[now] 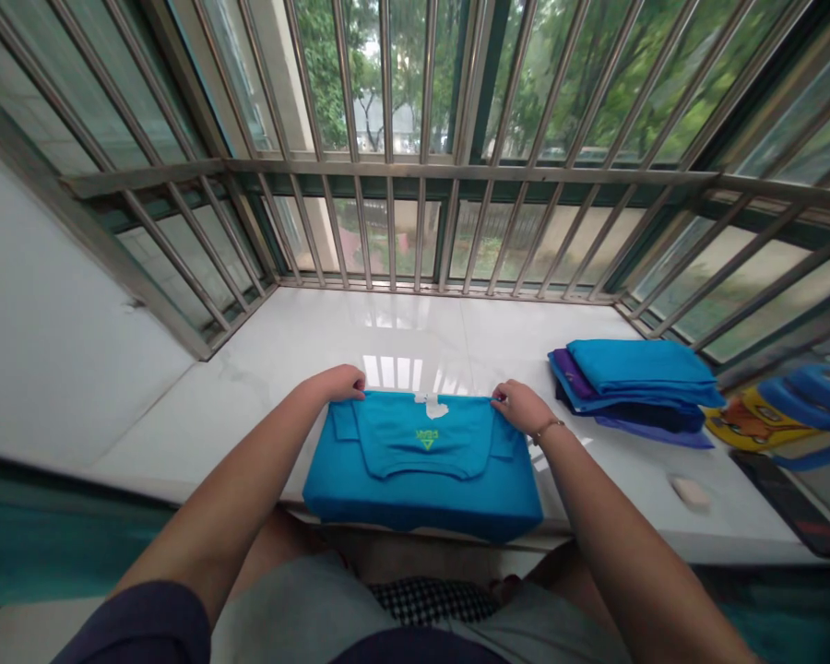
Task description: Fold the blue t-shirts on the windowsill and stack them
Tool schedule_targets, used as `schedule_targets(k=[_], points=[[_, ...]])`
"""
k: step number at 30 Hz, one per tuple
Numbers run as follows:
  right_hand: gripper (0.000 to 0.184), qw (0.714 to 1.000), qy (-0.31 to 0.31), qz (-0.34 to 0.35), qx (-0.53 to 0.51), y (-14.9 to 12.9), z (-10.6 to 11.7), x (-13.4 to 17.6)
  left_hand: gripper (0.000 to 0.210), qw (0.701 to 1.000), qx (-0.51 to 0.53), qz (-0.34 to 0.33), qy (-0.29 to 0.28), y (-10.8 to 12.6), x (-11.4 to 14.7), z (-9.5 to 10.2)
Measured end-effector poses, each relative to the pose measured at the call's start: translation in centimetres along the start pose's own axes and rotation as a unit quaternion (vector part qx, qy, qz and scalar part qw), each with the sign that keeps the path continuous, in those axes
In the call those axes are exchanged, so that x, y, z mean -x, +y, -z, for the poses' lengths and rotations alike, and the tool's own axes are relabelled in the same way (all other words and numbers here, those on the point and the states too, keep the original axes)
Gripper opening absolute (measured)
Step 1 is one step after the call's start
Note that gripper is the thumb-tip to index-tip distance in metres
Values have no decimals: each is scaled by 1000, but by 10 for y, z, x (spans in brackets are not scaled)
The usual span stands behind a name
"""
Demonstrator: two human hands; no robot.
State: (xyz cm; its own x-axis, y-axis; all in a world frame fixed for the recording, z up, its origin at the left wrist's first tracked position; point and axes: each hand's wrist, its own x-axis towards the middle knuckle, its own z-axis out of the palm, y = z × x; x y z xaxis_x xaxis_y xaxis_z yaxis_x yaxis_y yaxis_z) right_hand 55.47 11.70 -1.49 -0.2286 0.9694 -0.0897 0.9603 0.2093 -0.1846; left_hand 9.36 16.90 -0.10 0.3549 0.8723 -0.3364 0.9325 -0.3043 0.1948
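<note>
A bright blue shirt (429, 498) lies partly folded on the white sill, its front part hanging over the near edge. Its neckline curves toward me, and a small yellow-green logo shows upside down beneath a white label. My left hand (342, 383) pinches the far left corner of the fold. At the far right corner, my right hand (518, 406) grips the same shirt between thumb and fingers; a bracelet circles that wrist. To the right sits a stack of folded clothes (640, 378), blue on top with purple and dark layers below.
The glossy white sill (304, 332) runs back to a window with metal bars (421, 171). On the right stand a blue and yellow cup-like container (795, 410), a dark phone (795, 503) and a small pale block (690, 492). A white wall (62, 295) borders the left side.
</note>
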Motion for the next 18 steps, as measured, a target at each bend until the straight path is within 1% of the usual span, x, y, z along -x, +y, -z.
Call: schedule_targets(k=[2,4,6,7,8,9,11,12,13,14,16,17,18], points=[[16,1000,11,-13,-2,-1,6,-7,11,1000,-1,5,13,2,-9,9],[19,999,25,-33,0,-3,14,-12,14,998,-4,18,53,7,-15,17],[25,998,42,-47,3,-9,21,-11,21,995,-3,21,98,16,-15,21],[29,998,50,-49,5,-12,23,-7,24,994,2,13,110,23,-12,20],[33,998,52,-38,4,-17,23,0,26,994,8,-2,112,30,-5,15],[36,999,45,-10,-3,-22,22,9,29,994,18,-30,104,39,4,8],[40,996,11,79,-31,-33,15,33,36,990,40,-109,80,56,29,-14],[41,991,-7,125,-42,-39,9,45,40,983,51,-159,77,65,43,-28],[40,986,-19,160,-43,-45,3,56,39,977,49,-190,83,73,56,-41],[36,983,-23,181,-35,-51,-4,66,35,974,37,-203,90,79,68,-52],[23,983,-14,186,-4,-61,-15,79,20,973,0,-200,111,87,86,-68],[16,983,-7,183,12,-65,-20,82,13,974,-18,-194,118,88,92,-72],[12,983,3,180,23,-68,-23,84,10,974,-31,-190,124,88,95,-72]])
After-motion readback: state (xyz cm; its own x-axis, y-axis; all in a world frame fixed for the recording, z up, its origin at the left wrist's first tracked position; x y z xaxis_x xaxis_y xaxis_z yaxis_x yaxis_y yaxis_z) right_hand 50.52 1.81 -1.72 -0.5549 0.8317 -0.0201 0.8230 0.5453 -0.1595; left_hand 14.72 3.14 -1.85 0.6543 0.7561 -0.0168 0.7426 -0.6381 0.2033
